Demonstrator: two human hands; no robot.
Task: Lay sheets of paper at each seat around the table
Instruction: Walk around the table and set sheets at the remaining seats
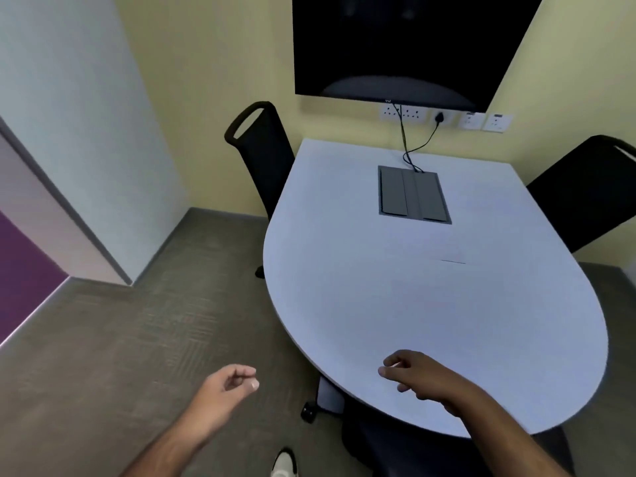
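The white table (344,270) has its rounded end toward me. A thin dark line (452,261) near its middle looks like the edge of a white sheet lying flat, but white on white hides any outline. My right hand (413,375) hovers over or rests on the table's near edge, fingers bent and apart, holding nothing. My left hand (232,383) hangs over the floor left of the table, fingers loosely curled in with the thumb against them, empty. I see no sheet in either hand.
Black chairs stand at the far left (260,149), the right (585,194) and tucked under the near end (395,445). A grey cable hatch (413,194) sits in the table, with cables running to wall sockets (406,113) below a dark screen (395,46). Grey carpet (137,339) lies to the left.
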